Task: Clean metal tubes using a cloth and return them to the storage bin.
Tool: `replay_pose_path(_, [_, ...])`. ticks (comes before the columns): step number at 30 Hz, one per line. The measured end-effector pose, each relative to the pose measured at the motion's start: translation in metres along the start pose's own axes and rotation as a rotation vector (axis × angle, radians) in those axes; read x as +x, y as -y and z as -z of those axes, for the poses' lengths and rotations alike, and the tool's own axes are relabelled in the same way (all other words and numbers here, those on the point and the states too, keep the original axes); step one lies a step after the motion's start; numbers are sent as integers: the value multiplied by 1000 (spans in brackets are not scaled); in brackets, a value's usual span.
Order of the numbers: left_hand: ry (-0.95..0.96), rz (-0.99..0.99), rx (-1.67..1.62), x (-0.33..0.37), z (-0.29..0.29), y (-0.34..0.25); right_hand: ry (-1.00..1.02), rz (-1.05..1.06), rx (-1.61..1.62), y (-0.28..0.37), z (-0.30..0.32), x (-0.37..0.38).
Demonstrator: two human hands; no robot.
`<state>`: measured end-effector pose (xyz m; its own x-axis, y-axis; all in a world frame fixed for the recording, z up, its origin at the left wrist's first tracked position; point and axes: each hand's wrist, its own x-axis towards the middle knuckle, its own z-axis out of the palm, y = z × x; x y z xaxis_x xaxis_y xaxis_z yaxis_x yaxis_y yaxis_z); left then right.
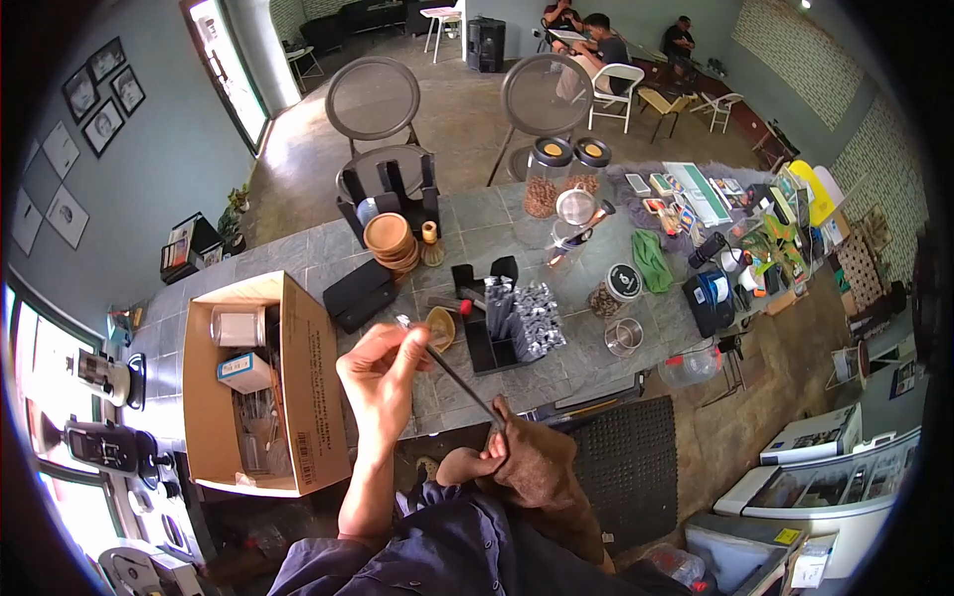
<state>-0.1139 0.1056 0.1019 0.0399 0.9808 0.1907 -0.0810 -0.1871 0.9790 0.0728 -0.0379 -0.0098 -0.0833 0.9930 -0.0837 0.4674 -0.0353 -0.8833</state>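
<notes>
A thin, dark, straw-like stick [459, 377] slants between my two hands above the counter's near edge. My left hand [383, 382] pinches its upper end between thumb and fingertips. Lower down, my right hand [512, 457] is closed around its other end, partly in shadow. A small whitish tip shows just past my left fingers; I cannot tell whether it belongs to the stick. Just beyond sits a black caddy [487, 348] packed with thin dark sticks [537, 323] with shiny, crinkled ends. A small tan bowl [440, 328] lies behind my left fingertips.
An open cardboard box [316, 397] of packets stands left. Round wooden pieces [390, 236], a black case [360, 295], jars of brown beans [543, 189] and a clear glass [624, 338] share the tiled counter [467, 214]. A green cloth [652, 260] lies right. People sit far back.
</notes>
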Motion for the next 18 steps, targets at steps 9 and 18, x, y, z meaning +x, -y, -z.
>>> replay_pose_path(9, [-207, -385, 425, 19, -67, 68, -218, -105, 23, 9, 53, 1])
replay_pose_path(18, [-184, -364, 527, 18, -92, 118, 112, 30, -199, -1, 114, 19])
